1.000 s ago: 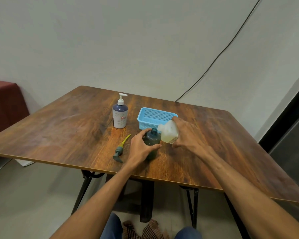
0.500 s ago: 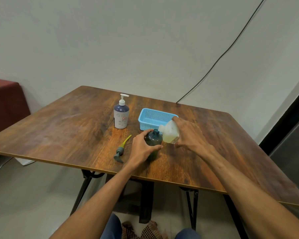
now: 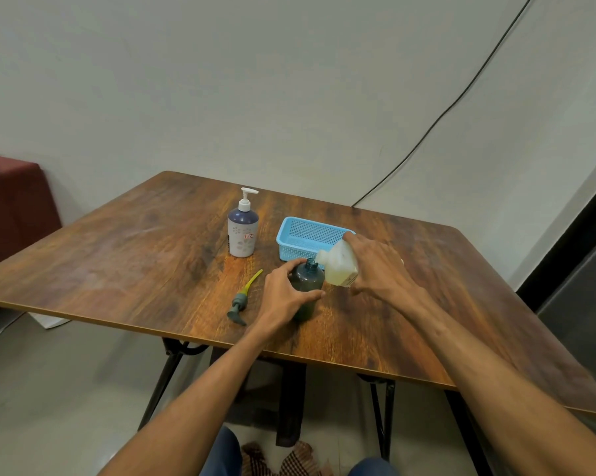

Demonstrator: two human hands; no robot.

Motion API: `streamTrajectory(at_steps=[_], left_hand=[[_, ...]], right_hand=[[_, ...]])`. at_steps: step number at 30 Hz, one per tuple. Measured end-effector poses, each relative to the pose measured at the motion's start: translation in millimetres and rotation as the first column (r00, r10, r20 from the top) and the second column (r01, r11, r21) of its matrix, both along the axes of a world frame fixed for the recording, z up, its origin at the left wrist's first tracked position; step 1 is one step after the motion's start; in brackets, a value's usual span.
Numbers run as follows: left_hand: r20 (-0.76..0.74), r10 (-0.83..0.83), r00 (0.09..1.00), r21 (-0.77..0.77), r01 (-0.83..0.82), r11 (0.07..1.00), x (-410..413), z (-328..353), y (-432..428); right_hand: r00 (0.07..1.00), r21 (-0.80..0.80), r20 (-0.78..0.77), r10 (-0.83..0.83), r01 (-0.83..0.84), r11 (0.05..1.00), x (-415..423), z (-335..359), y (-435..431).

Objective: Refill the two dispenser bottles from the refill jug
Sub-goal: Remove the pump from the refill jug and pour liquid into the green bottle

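Two hands closed, left hand (image 3: 283,297) gripping green bottle (image 3: 307,280), right hand (image 3: 375,266) gripping tilted refill jug (image 3: 337,266)

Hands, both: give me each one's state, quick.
Left hand: grips the dark dispenser bottle.
Right hand: holds the refill jug, tilted at that bottle's mouth.

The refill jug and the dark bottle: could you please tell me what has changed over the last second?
Nothing visibly changed. The right hand still holds the refill jug tilted, its spout by the mouth of the open dark bottle, which the left hand steadies. The pump head, white-pump bottle and basket stay put.
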State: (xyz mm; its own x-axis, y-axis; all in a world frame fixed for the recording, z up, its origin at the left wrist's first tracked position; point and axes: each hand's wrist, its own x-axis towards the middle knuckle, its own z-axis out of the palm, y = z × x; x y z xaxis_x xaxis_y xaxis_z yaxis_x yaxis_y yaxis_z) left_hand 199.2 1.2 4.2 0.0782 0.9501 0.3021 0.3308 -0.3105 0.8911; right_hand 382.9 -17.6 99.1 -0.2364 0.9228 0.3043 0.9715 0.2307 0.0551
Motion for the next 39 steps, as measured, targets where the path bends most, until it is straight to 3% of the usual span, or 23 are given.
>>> streamTrajectory(at_steps=[39], left_hand=[[-0.005,0.003,1.000,-0.006,-0.003,1.000,0.0,-3.4,4.1]], right_hand=[[0.999,-0.022,0.039,-0.012,0.013,1.000,-2.5,5.6,-3.4]])
